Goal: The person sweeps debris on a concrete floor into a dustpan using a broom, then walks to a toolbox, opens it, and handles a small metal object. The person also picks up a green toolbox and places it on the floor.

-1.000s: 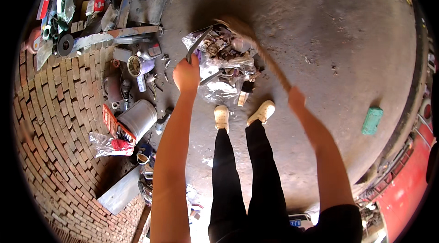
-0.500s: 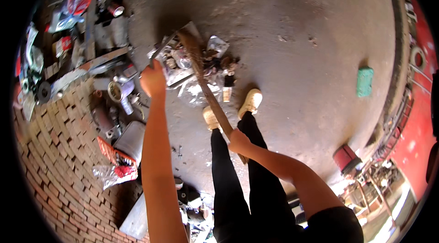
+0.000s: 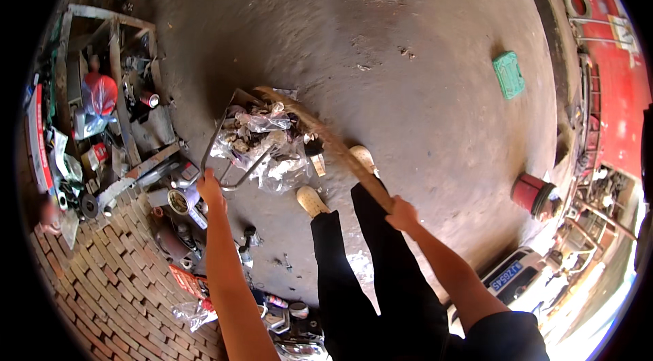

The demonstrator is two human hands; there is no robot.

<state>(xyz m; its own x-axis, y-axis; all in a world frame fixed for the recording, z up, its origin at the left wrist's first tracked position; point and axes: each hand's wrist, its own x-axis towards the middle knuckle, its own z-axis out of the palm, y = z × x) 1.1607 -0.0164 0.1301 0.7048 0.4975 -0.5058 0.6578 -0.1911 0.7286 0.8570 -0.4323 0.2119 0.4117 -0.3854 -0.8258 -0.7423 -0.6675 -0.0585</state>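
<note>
My left hand (image 3: 212, 190) is closed around the bent metal bar (image 3: 212, 147) of a pan-like metal frame; the pan's body is mostly hidden under litter. My right hand (image 3: 402, 214) grips the near end of a long brown wooden stick (image 3: 340, 153), which slants away to the far left. Its far end rests over the right side of a litter heap (image 3: 262, 133) of clear plastic wrappers and brown scraps. The heap lies within and beside the metal frame, in front of my cream clogs (image 3: 312, 202).
On the left are a wooden frame (image 3: 112, 14) with junk, a red can (image 3: 149, 98), a tape roll (image 3: 179, 201) and stacked bricks (image 3: 122, 272). To the right lie a green case (image 3: 509, 75), a red bucket (image 3: 530, 194) and a red vehicle panel (image 3: 615, 89).
My view has shifted. The wooden stick has swung lower and to the right at its near end, with my right hand farther right. More litter now lies inside the metal frame.
</note>
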